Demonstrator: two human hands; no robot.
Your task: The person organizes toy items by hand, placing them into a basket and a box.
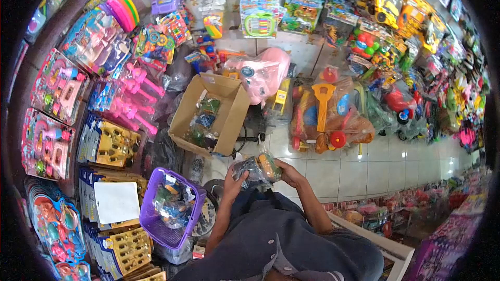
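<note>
Holding a bagged toy (pixel 259 169) at centre, left hand (pixel 234 182) and right hand (pixel 287 172) each closed in a grip on an end, cardboard box (pixel 211 114) at 11 o'clock, purple basket (pixel 170 207) at 8 o'clock within reach.

My left hand (pixel 233 181) palm hidden behind the bagged toy (pixel 259 168), its contents blurred by plastic, my right hand (pixel 289 173) fingers tucked under it, cardboard box (pixel 229 112) contents too small to tell, frame corners blacked out.
</note>
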